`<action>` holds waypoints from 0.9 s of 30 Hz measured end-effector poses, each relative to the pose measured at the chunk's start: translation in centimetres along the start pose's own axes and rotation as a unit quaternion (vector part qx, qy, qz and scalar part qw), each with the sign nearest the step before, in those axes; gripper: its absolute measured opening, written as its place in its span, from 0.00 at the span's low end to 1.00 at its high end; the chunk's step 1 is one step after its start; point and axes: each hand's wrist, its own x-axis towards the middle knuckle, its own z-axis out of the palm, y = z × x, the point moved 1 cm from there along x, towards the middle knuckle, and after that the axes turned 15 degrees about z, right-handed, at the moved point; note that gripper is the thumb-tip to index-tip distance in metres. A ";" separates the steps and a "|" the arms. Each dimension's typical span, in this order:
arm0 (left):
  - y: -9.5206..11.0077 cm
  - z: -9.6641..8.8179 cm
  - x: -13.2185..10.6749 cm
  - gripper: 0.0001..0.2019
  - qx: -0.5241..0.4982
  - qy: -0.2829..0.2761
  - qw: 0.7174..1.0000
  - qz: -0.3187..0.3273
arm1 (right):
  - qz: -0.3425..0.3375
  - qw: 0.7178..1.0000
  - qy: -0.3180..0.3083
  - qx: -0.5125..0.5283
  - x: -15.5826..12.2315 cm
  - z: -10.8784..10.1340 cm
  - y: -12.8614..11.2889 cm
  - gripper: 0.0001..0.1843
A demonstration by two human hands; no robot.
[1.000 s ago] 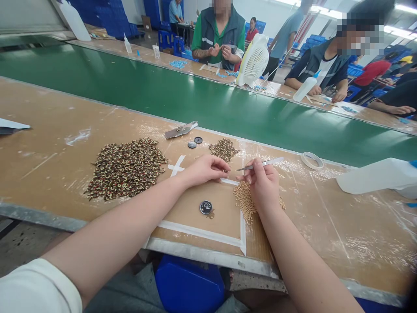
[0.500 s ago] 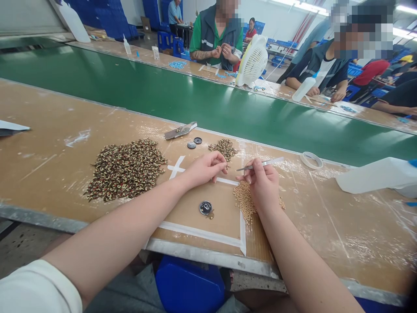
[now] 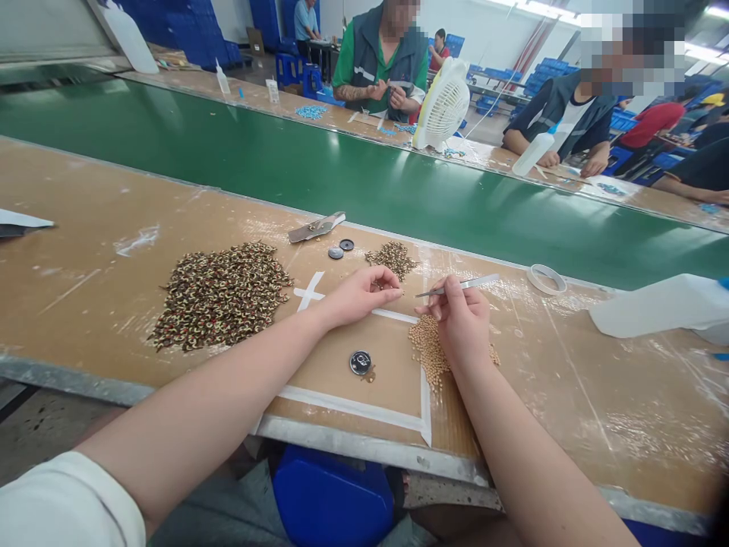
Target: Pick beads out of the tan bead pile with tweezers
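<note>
My right hand (image 3: 462,313) is closed round metal tweezers (image 3: 471,284), whose tips point left toward my other hand. Thumb and fingers of my left hand (image 3: 364,295) are pinched together, and a tiny piece seems to show at the fingertips, too small to name. Just beyond that hand lies a small heap of dark and cream pieces (image 3: 392,260). Small tan beads (image 3: 427,348) lie in a pile under my right wrist. Nearer me, a round black disc (image 3: 360,362) with a pale mark sits beside a brownish wet spot.
A large heap of dark and cream pieces (image 3: 222,296) spreads to the left. Behind my hands are two small round parts (image 3: 340,249) and a folded strip (image 3: 317,227). At right are a tape roll (image 3: 547,279) and a white bottle (image 3: 654,305). Co-workers sit across the green belt (image 3: 256,163).
The fingers of my left hand have drawn together into a pinch and shifted slightly right, toward the tweezer tips. My right hand has hardly moved.
</note>
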 end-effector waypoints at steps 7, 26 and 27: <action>-0.3 0.1 0.1 0.10 -0.055 -0.015 0.998 -0.003 | -0.008 1.000 0.001 -0.011 0.1 0.0 0.0 0.17; 0.5 0.1 -0.2 0.12 -0.003 -0.041 0.998 -0.044 | 0.005 1.000 0.004 0.003 -0.1 0.1 0.0 0.17; 0.5 0.1 -0.2 0.12 -0.008 -0.046 0.998 -0.045 | 0.005 1.000 0.005 0.001 -0.1 0.1 0.0 0.17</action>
